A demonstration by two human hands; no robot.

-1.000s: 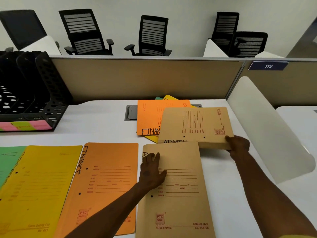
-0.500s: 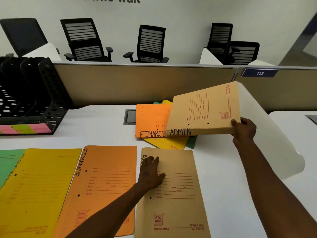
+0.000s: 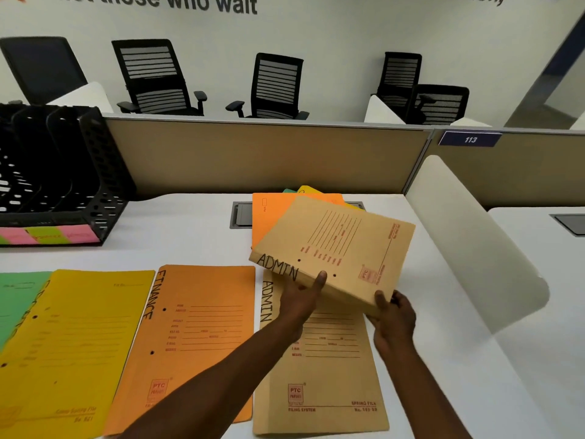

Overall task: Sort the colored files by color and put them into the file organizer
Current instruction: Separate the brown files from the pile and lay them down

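Note:
A tan file marked ADMIN [image 3: 342, 248] hangs tilted above the desk. My left hand [image 3: 302, 299] grips its near edge, thumb on top. My right hand [image 3: 394, 315] grips its near right corner. Under it a second tan ADMIN file [image 3: 329, 375] lies flat. To the left lie an orange FINANCE file [image 3: 196, 337], a yellow file [image 3: 72, 343] and a green file [image 3: 15, 299] side by side. Behind the held file a stack shows an orange file [image 3: 269, 217] over yellow and green corners. The black file organizer [image 3: 60, 172] stands at the far left, slots empty as far as seen.
Pink and green sticky labels [image 3: 47, 236] line the organizer's front. A grey cable hatch [image 3: 242, 215] sits in the desk behind the stack. A white curved divider [image 3: 474, 242] bounds the desk on the right, a beige partition [image 3: 269, 156] at the back. Office chairs stand beyond.
My right hand has lifted the tan ADMIN file off the stack and brought it nearer and lower. My left hand left the flat tan file and took hold of the held file's edge.

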